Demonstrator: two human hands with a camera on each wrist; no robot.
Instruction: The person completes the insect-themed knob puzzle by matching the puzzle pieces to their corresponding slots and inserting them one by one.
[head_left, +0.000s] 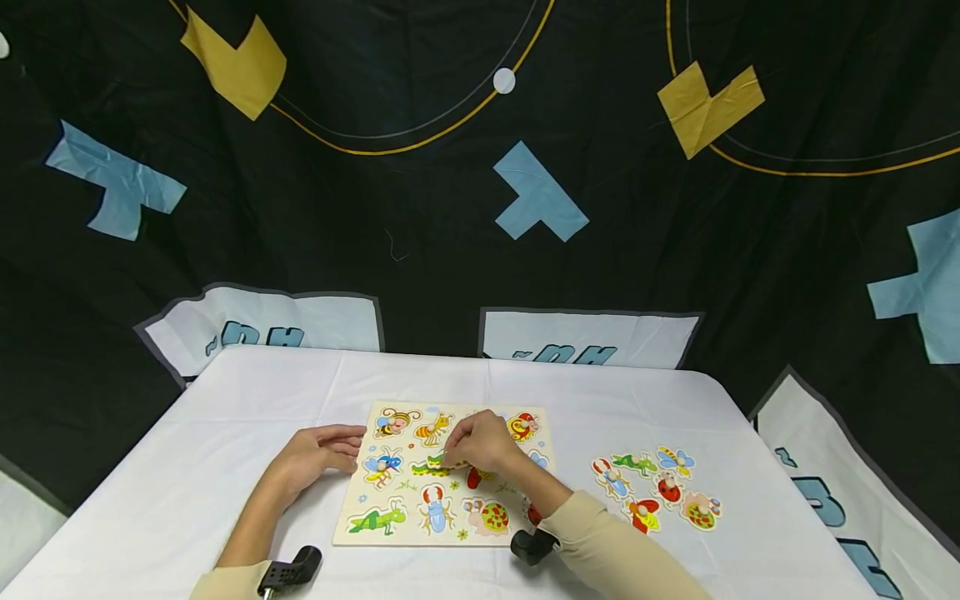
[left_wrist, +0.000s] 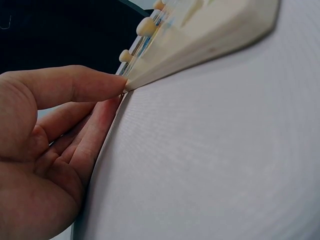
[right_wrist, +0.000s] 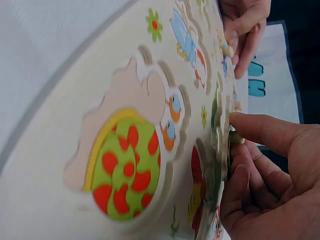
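Note:
A wooden insect puzzle board (head_left: 408, 539) lies flat on the white table. My right hand (head_left: 483, 443) is over its middle and pinches the small knob of a green caterpillar piece (head_left: 431, 467), at the caterpillar recess; whether it is fully seated I cannot tell. In the right wrist view, thumb and fingertips meet at that knob, close to the board. My left hand (head_left: 311, 457) is at the board's left edge, its fingers fairly straight and touching the rim. In the right wrist view, the snail recess (right_wrist: 125, 160) shows its printed picture with no piece in it.
Right of the board lie several loose pieces: a stag beetle (head_left: 611, 478), a grasshopper (head_left: 636, 463), a dragonfly (head_left: 676, 461), a ladybug (head_left: 668, 488), a red-winged bug (head_left: 643, 515) and a snail (head_left: 701, 510). Knobbed pieces, including a bee (head_left: 395, 422), sit in the board. A black curtain (head_left: 420, 217) hangs behind.

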